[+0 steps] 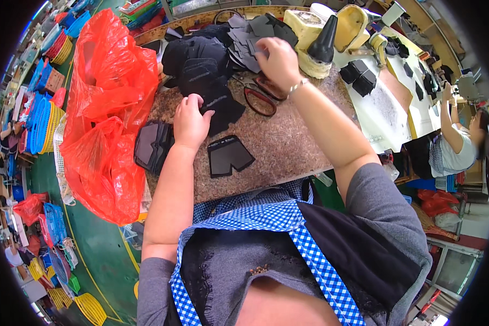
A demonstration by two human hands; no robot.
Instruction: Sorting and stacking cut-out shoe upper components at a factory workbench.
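My right hand (280, 61) reaches to the back of the table, its bent fingers on a dark grey cut piece in a loose heap of grey pieces (245, 41). Beside a pile of black cut pieces (204, 68), my left hand (192, 124) has its thumb and forefinger apart. Some of its fingers are hidden. A notched dark grey piece with a black edge (229, 157) lies flat nearer to me. Left of it is a stack of similar pieces (152, 144). Scissors with reddish-brown handles (261, 103) lie between the black pile and my right forearm.
A large red plastic bag (106, 103) stands along the table's left side. At the back right, a black cone (324, 41) rises from a yellowish machine (304, 24). Farther right are white sheets (383, 117) with a small black stack (358, 76), and another person (456, 144).
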